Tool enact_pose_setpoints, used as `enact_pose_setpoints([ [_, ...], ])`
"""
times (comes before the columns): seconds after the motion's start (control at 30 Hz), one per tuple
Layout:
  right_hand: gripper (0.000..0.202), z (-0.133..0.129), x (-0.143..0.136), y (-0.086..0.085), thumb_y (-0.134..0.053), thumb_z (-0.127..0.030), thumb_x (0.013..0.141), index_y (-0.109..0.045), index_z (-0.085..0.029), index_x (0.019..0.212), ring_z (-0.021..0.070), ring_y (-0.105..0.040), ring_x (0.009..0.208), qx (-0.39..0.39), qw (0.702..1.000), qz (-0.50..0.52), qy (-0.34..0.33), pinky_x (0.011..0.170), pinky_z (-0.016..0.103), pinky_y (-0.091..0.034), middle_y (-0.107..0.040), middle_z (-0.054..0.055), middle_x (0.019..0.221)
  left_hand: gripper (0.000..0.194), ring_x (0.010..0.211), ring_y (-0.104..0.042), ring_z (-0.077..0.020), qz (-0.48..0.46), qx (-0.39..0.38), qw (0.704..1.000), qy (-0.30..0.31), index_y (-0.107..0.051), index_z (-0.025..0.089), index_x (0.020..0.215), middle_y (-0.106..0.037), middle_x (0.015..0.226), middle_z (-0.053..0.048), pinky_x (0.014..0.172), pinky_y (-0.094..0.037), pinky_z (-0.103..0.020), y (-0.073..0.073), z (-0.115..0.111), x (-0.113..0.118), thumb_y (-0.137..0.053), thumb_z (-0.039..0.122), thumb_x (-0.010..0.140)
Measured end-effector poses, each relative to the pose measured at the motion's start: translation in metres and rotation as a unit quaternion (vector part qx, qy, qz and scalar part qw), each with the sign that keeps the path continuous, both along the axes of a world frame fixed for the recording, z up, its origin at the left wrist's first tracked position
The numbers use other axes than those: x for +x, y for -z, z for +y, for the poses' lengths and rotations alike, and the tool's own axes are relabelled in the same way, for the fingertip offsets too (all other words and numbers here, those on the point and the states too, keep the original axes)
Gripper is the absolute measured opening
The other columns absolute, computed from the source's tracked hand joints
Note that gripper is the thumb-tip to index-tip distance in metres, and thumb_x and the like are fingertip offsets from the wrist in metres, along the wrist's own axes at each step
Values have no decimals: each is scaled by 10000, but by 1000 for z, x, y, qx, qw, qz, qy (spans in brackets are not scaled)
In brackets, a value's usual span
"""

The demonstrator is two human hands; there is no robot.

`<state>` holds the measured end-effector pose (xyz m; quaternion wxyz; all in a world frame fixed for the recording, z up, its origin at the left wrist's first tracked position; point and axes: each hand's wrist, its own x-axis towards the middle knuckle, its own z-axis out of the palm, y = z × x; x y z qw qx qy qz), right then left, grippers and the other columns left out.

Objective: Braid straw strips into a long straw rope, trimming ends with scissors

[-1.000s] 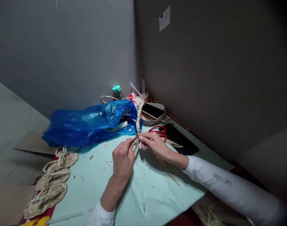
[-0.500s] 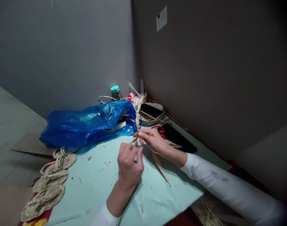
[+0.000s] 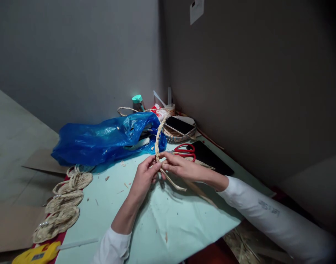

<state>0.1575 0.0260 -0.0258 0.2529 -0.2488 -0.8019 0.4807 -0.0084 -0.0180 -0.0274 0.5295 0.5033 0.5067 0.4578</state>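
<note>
A pale plait of dried plant fibre (image 3: 157, 141) rises from between my two hands and leans up toward the table's far corner. My left hand (image 3: 144, 179) pinches its lower end between thumb and fingers. Close against it, my right hand (image 3: 181, 167) also grips the plait there, fingertips nearly touching the left ones. One loose strand (image 3: 173, 182) sticks out below the fingers to the right. Another flat strand (image 3: 202, 194) hangs lower, blurred, under the right wrist. Red-handled scissors (image 3: 185, 149) lie just behind my right hand.
A blue plastic bag (image 3: 101, 143) lies behind the hands. Woven fibre pieces (image 3: 68, 214) line the left edge, near a yellow glue gun (image 3: 38, 255). A phone (image 3: 180, 125) rests on a round basket (image 3: 179, 139). A black flat panel (image 3: 212, 159) lies right. Walls meet behind.
My left hand has moved up from below and closed on the plait beside the right hand. A strand now points out right below the fingers. The view has shifted slightly.
</note>
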Motion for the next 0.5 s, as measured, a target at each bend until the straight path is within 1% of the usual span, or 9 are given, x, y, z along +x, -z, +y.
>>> enact_pose_setpoints([
  [0.07,159,-4,-1,-1,-412,-241,953,-454,-139,1068,157,-551,713,85,991,-90,42,622,250,-382,-613,44,815,195,484,-390,-97,78,39,996,-26,-704,170,817,-556,580,15,469,-271,-207,1,1,-2,-656,352,765],
  [0.1,159,-7,-3,-1,-425,-215,938,-447,-131,1070,163,-550,681,128,979,-142,64,584,250,-354,-617,55,807,170,515,-421,-115,120,62,990,-41,-714,168,735,-572,578,5,498,-302,-217,3,2,-3,-656,327,753],
  [0.17,183,-12,-7,-1,-426,-180,923,-441,-108,1090,177,-551,617,199,945,-240,100,539,260,-302,-628,72,772,183,549,-449,-144,185,96,975,-78,-715,175,618,-588,553,-6,543,-326,-235,7,2,-3,-648,294,739],
  [0.23,187,-16,-12,-1,-396,-170,935,-457,-100,1097,205,-583,610,244,909,-314,123,541,274,-294,-644,94,748,206,532,-444,-154,215,109,964,-115,-716,187,575,-579,510,-3,547,-317,-244,11,2,-1,-639,288,737],
  [0.3,179,-18,-16,0,-379,-161,938,-490,-109,1069,238,-625,643,267,881,-367,136,554,284,-306,-658,115,742,211,525,-453,-157,229,122,955,-144,-721,198,580,-600,518,-3,555,-317,-246,13,2,2,-627,284,747],
  [0.37,172,-19,-19,-1,-402,-156,921,-514,-120,1045,264,-651,675,279,862,-396,147,563,290,-318,-668,129,745,208,527,-461,-156,250,137,944,-165,-722,207,591,-621,537,-3,568,-322,-246,14,1,5,-616,276,756],
  [0.43,173,-21,-20,-2,-416,-179,919,-523,-123,1042,273,-658,678,285,856,-402,157,563,294,-324,-673,133,744,200,528,-460,-153,265,144,936,-181,-720,211,605,-623,542,0,578,-328,-246,15,1,7,-611,273,762],
  [0.5,182,-25,-21,-3,-402,-193,930,-523,-119,1044,267,-657,668,284,858,-399,158,561,298,-325,-674,133,747,196,541,-469,-155,253,137,939,-187,-713,208,608,-620,545,1,586,-342,-247,17,1,8,-613,278,762],
])
